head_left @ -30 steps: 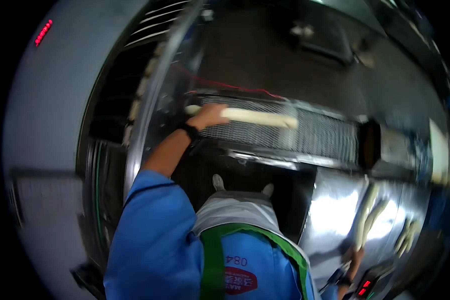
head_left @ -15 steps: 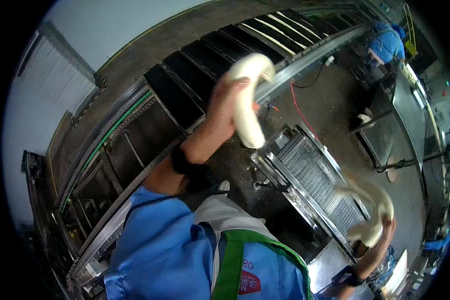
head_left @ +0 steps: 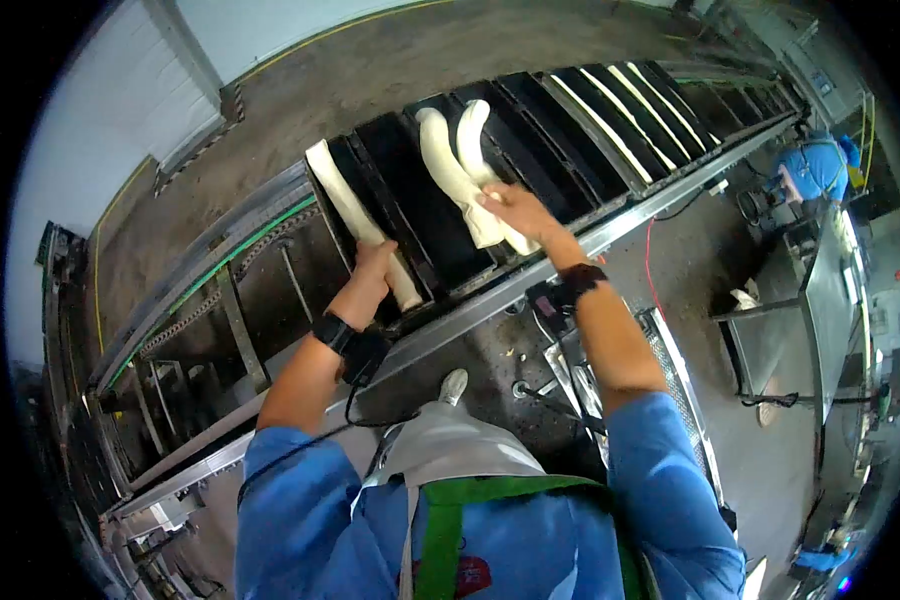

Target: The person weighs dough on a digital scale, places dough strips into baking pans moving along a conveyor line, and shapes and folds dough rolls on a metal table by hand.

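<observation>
A long pale strip of dough [head_left: 338, 195] lies along the leftmost black trough of the tray. My left hand [head_left: 372, 268] is closed round its lower half. Two more thick dough strips, a left one [head_left: 448, 170] and a right one [head_left: 472, 140], are over the troughs farther right. They come together at their near ends. There my right hand [head_left: 520, 213] is closed on them, its thumb and fingers pressing the dough. The undersides of both hands are hidden.
Black troughs [head_left: 390, 170] sit in a metal conveyor frame [head_left: 610, 232]; several at the right hold thin dough strips [head_left: 602, 125]. A mesh belt [head_left: 670, 365] stands below my right arm. A person in blue [head_left: 812, 168] bends at far right, near a metal table [head_left: 820, 310].
Both hands have come forward over the troughs with their dough. My left hand's strip now lies in the leftmost trough. My right hand has swung over from the mesh belt.
</observation>
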Demonstrator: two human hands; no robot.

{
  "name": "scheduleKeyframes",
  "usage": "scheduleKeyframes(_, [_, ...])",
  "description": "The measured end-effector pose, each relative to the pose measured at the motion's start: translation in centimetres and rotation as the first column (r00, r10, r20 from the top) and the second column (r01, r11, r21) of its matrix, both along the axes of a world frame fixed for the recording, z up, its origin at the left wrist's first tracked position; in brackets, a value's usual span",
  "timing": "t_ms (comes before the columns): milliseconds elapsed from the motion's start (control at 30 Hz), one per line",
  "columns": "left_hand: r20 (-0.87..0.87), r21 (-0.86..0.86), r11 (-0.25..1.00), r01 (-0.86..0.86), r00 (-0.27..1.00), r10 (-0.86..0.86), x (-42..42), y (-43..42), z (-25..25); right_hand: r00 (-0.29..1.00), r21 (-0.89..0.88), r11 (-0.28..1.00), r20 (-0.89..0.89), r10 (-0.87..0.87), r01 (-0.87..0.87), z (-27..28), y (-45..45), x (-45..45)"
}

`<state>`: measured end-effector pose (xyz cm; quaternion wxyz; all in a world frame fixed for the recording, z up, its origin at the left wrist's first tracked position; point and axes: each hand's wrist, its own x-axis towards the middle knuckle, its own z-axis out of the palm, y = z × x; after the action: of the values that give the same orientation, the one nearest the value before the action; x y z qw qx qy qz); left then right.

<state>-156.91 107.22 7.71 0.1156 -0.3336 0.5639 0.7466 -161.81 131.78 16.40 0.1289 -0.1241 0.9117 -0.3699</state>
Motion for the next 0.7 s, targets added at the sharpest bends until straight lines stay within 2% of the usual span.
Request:
scheduleKeyframes(67, [-0.023, -0.271, 0.959, 0.085, 0.995, -0.095, 0.1, -1.3, -1.3, 0.992, -0.058, 0.998, 0.123, -0.009, 0.017, -4.0, 0.1, -1.6])
scheduleKeyframes(100, [0.032, -0.423, 0.895, 0.142, 0.989, -0.141, -0.1, -2.5, -3.6, 0.991, -0.115, 0.993, 0.129, 0.047, -0.033, -6.2, 0.4, -2.1])
scheduleKeyframes(133, [0.045, -0.420, 0.897, 0.140, 0.990, -0.134, 1.0, -1.7, -0.8, 0.988, -0.114, 0.993, 0.142, 0.055, -0.039, -5.5, 0.2, -1.3])
scheduleKeyframes(200, [-0.083, -0.504, 0.864, 0.004, 0.995, -0.052, 2.5, -0.5, 4.3, 0.955, -0.071, 0.997, 0.294, 0.041, -0.021, -3.3, -0.3, 0.2])
scheduleKeyframes(233, [-0.043, -0.624, 0.777, 0.088, 0.988, -0.147, 2.2, -1.7, 3.1, 0.919, -0.024, 0.999, 0.394, -0.018, 0.030, -2.0, -1.5, 0.7])
scheduleKeyframes(267, [-0.058, -0.552, 0.821, 0.145, 0.976, -0.211, 2.5, -3.1, 2.2, 0.972, 0.008, 1.000, 0.237, 0.013, -0.015, -2.5, -2.2, 0.7])
scheduleKeyframes(333, [0.039, -0.604, 0.692, 0.395, 0.882, -0.469, 3.7, -5.1, 3.5, 0.987, 0.231, 0.965, 0.133, 0.096, -0.125, -1.4, -3.3, 0.9])
scheduleKeyframes(367, [0.098, -0.588, 0.653, 0.477, 0.844, -0.528, 4.4, -5.4, 4.4, 0.986, 0.223, 0.966, 0.132, 0.103, -0.131, -1.3, -3.3, 0.8])
scheduleKeyframes(400, [0.104, -0.592, 0.651, 0.475, 0.846, -0.523, 4.2, -6.0, 4.4, 0.983, 0.337, 0.924, 0.037, 0.180, -0.182, -1.3, -3.1, 0.9])
scheduleKeyframes(433, [0.170, -0.641, 0.544, 0.541, 0.792, -0.586, 4.1, -7.1, 4.4, 0.963, 0.451, 0.866, -0.049, 0.264, -0.215, -1.4, -3.1, 1.0])
scheduleKeyframes(467, [0.239, -0.679, 0.428, 0.597, 0.731, -0.639, 3.9, -7.8, 4.2, 0.963, 0.447, 0.868, -0.049, 0.266, -0.217, -1.6, -3.3, 1.0])
scheduleKeyframes(500, [0.419, -0.835, 0.155, 0.528, 0.793, -0.442, 4.2, -5.3, 9.0, 0.956, 0.478, 0.839, 0.009, 0.292, -0.260, -1.4, -4.0, 1.1])
scheduleKeyframes(533, [0.244, -0.965, -0.029, 0.261, 0.852, -0.462, 4.0, -5.1, 9.5, 0.947, 0.507, 0.807, 0.070, 0.313, -0.304, -1.3, -4.7, 1.4])
scheduleKeyframes(567, [0.133, -0.938, 0.193, 0.287, 0.815, -0.563, 3.0, -4.9, 10.1, 0.956, 0.542, 0.806, -0.015, 0.292, -0.238, -1.4, -6.1, 2.4])
scheduleKeyframes(600, [0.000, -0.855, 0.402, 0.327, 0.776, -0.631, 2.2, -4.4, 10.3, 0.941, 0.495, 0.804, 0.103, 0.323, -0.330, 0.1, -6.6, 3.6])
scheduleKeyframes(633, [-0.006, -0.859, 0.400, 0.320, 0.774, -0.633, 1.8, -2.9, 10.0, 0.966, 0.457, 0.859, 0.003, 0.257, -0.230, -1.5, -7.0, 4.6])
scheduleKeyframes(667, [0.054, -0.764, 0.480, 0.431, 0.784, -0.618, 0.9, -1.5, 10.1, 0.978, 0.409, 0.904, -0.100, 0.184, -0.128, -3.2, -7.2, 4.8])
scheduleKeyframes(700, [0.004, -0.705, 0.567, 0.426, 0.802, -0.597, -0.4, -0.5, 9.2, 0.986, 0.314, 0.940, -0.061, 0.158, -0.131, -3.8, -6.9, 4.1])
